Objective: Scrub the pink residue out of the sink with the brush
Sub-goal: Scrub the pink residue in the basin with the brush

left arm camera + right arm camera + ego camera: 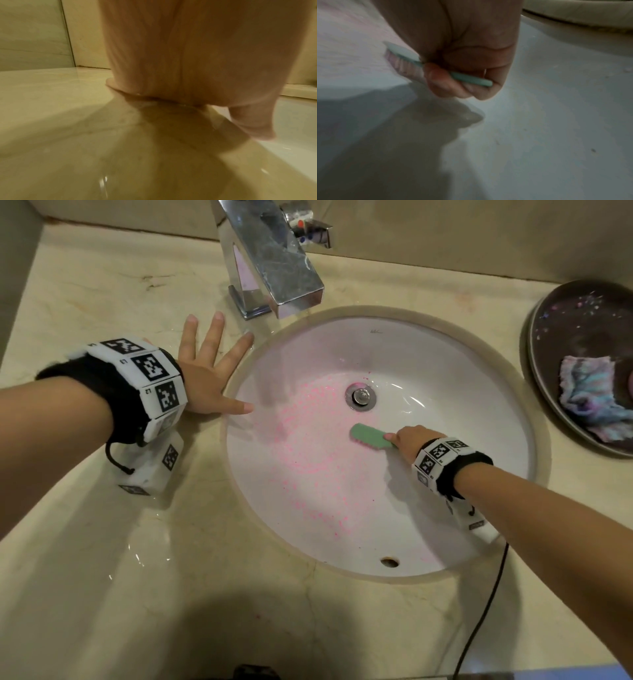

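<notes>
Green brush (371,436) low in the white sink (479,392), just below the drain (360,396).
The right hand (409,441) curls around its handle; pink residue (308,453) speckles the basin's left. The left hand (205,371) lies flat, fingers spread, on the counter (102,577).

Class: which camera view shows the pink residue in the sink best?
The head view: it shows the residue speckled across the whole left half of the sink. The right wrist view catches only a blurred pink patch beyond the brush. The left wrist view shows none.
</notes>
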Motion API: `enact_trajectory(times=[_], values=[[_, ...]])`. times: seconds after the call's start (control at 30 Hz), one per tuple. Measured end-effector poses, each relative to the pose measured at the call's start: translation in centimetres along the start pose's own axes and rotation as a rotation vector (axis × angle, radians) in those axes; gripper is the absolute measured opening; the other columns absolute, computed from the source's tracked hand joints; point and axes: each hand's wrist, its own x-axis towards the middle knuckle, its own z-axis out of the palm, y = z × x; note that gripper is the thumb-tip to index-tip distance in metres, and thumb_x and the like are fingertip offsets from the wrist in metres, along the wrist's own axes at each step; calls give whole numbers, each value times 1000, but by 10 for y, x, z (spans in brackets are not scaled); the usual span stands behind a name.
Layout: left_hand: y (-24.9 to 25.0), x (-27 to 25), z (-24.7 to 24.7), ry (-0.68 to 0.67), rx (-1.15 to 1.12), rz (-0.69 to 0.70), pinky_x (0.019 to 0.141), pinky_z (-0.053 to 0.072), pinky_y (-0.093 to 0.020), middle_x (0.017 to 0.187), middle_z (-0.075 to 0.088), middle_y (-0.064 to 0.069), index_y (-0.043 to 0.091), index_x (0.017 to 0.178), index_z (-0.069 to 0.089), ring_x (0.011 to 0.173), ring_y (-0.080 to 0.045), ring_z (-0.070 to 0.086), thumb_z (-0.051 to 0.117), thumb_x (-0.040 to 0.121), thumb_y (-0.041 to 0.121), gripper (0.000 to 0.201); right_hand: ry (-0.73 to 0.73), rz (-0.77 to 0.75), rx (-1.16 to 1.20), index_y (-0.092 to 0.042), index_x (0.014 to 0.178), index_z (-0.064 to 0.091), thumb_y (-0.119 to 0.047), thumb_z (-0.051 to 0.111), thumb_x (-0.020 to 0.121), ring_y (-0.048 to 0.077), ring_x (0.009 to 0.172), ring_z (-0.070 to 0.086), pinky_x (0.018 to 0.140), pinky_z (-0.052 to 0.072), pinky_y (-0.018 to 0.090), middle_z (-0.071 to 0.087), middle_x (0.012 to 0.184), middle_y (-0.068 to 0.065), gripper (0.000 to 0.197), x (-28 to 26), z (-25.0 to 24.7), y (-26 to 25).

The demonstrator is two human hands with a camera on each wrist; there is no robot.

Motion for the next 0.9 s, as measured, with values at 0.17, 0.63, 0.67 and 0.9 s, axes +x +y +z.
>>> enact_trajectory(times=[0.17,0.63,0.67,0.9], values=[[0,0,0,-3,7,2,108,-7,-57,149,-37,-3,36,144,-21,138,-35,-28,48,84,60,94,10,110,-13,-12,137,37,-14,36,98,28,88,54,73,42,29,37,71,3,39,-4,-12,10],[1,-1,1,14,2,-2,109,-7,-56,150,-35,-2,36,145,-19,139,-34,-26,48,84,60,93,-37,103,6,-8,123,54,-37,29,101,22,82,48,73,38,28,47,71,3,44,0,-13,15],[0,-1,1,11,3,-2,109,-7,-56,150,-35,-2,36,145,-19,139,-34,-27,48,84,60,94,-61,103,-12,-9,128,52,-35,27,101,21,83,48,75,39,29,42,69,2,45,0,-10,14],[1,-2,0,14,-4,-8,109,-7,-55,150,-35,-1,37,145,-19,139,-34,-26,49,84,59,93,-235,-101,-167,-5,129,51,-45,32,98,29,122,48,102,35,32,53,131,14,54,-14,-7,8]])
